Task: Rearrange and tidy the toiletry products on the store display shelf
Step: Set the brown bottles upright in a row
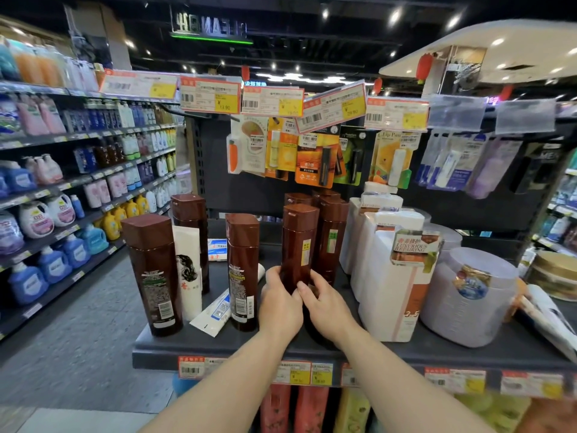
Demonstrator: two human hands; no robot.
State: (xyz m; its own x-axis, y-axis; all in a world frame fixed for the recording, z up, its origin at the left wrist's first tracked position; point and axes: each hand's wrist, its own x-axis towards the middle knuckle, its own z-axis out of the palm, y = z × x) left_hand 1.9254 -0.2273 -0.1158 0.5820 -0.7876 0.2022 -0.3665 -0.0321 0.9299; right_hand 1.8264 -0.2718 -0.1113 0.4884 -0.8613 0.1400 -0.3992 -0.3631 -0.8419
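Brown bottle [298, 245] upright on shelf [218, 342], mid-front, base gripped btwn both hands: left hand [278, 303] fingers curled round its left side, right hand [324, 303] fingers round right. More brown bottles [243, 270] just left of fingers, white bottles [393, 276] right.

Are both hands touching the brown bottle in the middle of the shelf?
Touching. The head view shows the left hand and the right hand with fingers wrapped around the base of the brown bottle.
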